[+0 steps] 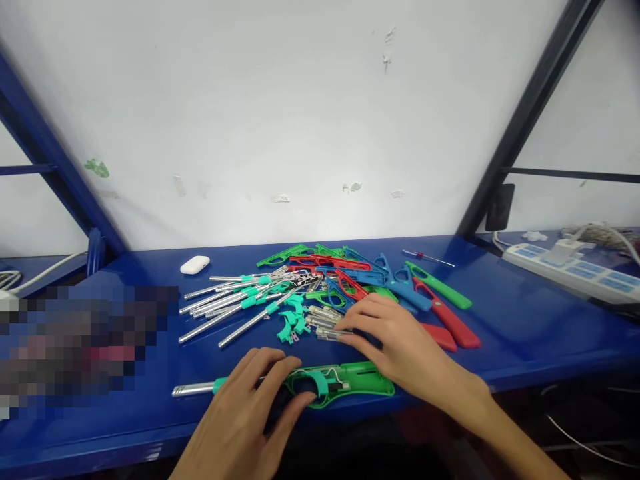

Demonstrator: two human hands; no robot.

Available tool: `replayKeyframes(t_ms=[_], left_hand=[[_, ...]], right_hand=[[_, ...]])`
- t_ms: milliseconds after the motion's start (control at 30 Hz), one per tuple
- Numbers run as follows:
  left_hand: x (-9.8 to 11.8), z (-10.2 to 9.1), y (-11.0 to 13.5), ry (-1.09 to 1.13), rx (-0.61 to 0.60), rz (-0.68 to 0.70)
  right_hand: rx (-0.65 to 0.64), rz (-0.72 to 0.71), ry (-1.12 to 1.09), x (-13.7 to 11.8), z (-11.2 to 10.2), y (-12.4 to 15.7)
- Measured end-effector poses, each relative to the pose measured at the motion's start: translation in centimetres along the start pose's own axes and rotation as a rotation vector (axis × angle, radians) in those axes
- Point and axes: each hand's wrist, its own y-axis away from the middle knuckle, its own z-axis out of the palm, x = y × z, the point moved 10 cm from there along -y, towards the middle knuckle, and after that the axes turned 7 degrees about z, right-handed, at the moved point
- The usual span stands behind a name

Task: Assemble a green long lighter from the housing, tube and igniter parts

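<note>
My left hand (250,413) rests on the blue table's (525,320) front edge, its fingers curled over a green plastic lighter body (350,383) with a metal tube (193,389) sticking out to the left. My right hand (400,343) reaches over the lighter body, its fingertips pinching one of the small metal cylinders (325,320) lying in a heap. Behind them lie a pile of green, red and blue plastic shells (380,283), several teal-collared metal tubes (235,303) and small teal triggers (293,320).
A white earbud case (195,265) sits at the back left, a small red-handled screwdriver (427,257) at the back right. A white power strip (575,270) with cables lies on the neighbouring shelf to the right. Dark frame posts slant up on both sides.
</note>
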Motion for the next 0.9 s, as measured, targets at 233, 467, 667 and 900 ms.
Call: replayKeyframes(t_ms=[233, 467, 667, 900], left_hand=[[-5.8, -0.1, -1.2, -0.089, -0.11, -0.14], [-7.4, 3.0, -2.8, -0.113, -0.374, -0.285], [-7.7, 3.3, -3.7, -0.12, -0.563, -0.348], [-8.4, 2.3, -3.7, -0.063, -0.683, -0.378]], right_hand=[[-0.152, -0.095, 0.165, -2.6, 1.7, -3.2], [-0.242, -0.104, 0.263, -3.8, 2.2, -5.1], [-0.209, 0.036, 0.224, -2.0, 0.0, -5.6], [-0.266, 0.084, 0.21, -1.3, 0.8, -4.3]])
